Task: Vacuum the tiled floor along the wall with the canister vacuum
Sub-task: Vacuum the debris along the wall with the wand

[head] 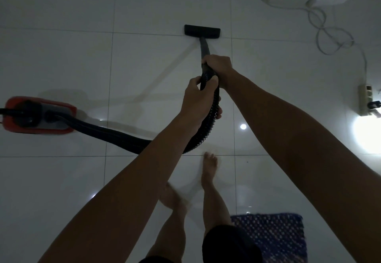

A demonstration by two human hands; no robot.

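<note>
Both hands grip the black vacuum wand (205, 51) — right hand (217, 65) above, left hand (198, 99) on the ribbed hose (208, 124) — its floor nozzle (202, 31) at twelve o'clock, the red canister (39, 115) at nine.

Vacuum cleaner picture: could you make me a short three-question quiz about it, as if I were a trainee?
1. True or false: both hands grip the vacuum's black tube.
2. Where is the red vacuum body: A) to the person's left, B) beside the blue mat, C) against the power strip?
3. Fill in: the floor nozzle rests on the ____ floor.

Key: 1 true: the right hand holds the tube, the left hand where the hose joins. 2 A. 3 tiled.
</note>
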